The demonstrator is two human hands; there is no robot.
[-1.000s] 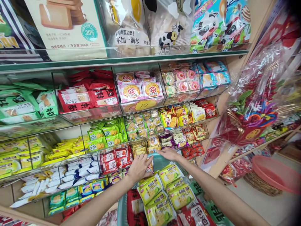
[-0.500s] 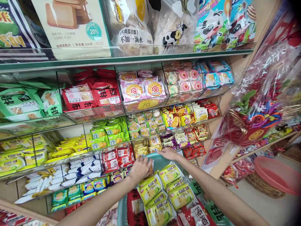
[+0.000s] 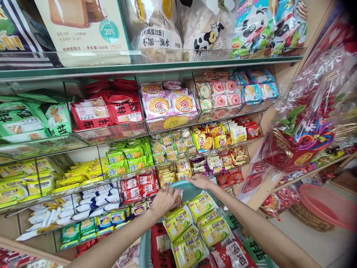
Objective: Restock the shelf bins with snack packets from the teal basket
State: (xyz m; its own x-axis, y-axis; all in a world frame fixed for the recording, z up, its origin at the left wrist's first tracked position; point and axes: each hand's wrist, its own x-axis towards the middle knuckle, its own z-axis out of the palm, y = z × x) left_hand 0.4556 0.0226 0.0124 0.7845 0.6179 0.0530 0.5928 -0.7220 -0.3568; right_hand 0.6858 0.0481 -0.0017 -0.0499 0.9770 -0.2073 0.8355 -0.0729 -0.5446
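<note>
My left hand [image 3: 165,201] is closed, knuckles up, over the far left part of a green plastic basket [image 3: 145,242]. A small wrapped snack packet [image 3: 178,197] shows under its fingers, most of it hidden. At the far rim, my right hand [image 3: 200,181] grips the basket, its forearm crossing the basket's right side. Inside lie yellow-green snack packets [image 3: 189,248] in two rows. Red packets [image 3: 232,255] and green packets [image 3: 255,251] are beneath and beside them.
Tiered shelves with clear dividers hold red cracker packs [image 3: 141,186], small round-cake packs [image 3: 170,145] and yellow packs [image 3: 83,173]. A glass shelf edge [image 3: 156,67] runs above. To the right are a wrapped bouquet [image 3: 302,137] and a pink basin [image 3: 327,206].
The packet under my left hand shows a little more, and that hand has shifted very slightly. My right hand stays on the rim. The view has tilted slightly.
</note>
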